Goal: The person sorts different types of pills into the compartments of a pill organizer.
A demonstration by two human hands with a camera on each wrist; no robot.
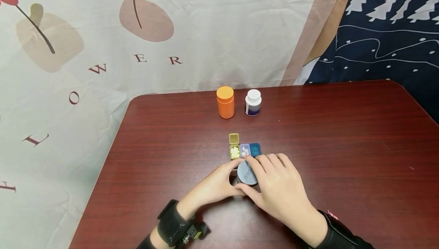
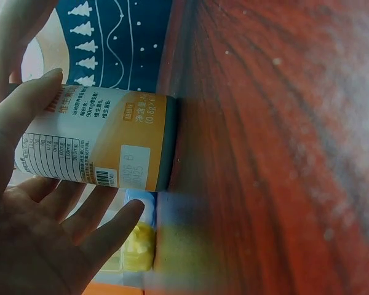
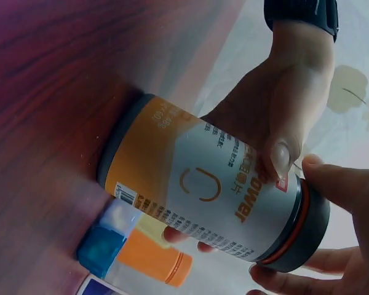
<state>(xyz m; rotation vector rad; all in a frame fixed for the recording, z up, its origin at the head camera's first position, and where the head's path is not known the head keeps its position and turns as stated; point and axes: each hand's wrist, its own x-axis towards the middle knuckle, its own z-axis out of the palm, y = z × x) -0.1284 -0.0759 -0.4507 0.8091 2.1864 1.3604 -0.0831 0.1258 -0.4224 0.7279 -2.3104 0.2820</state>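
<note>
A vitamin bottle point(image 3: 200, 178) with an orange-and-white label stands upright on the table between both hands. My left hand point(image 1: 214, 183) holds its body from the left, thumb and fingers round the label. With thumb and fingertips, my right hand point(image 1: 282, 186) grips the dark grey cap point(image 1: 247, 173) at the top. The cap is on the bottle. Just behind sits a small pill organizer: its yellow compartment point(image 1: 234, 152) has the lid raised and pale tablets inside. Beside it, a purple compartment point(image 1: 245, 150) shows white pills, and a teal compartment point(image 1: 255, 149) lies at the right.
An orange bottle point(image 1: 225, 103) and a white bottle point(image 1: 253, 103) with a dark label stand near the back edge of the brown table point(image 1: 343, 138). A light printed cloth point(image 1: 212, 24) hangs behind, with a navy tree-print cloth point(image 1: 387, 39) at the right.
</note>
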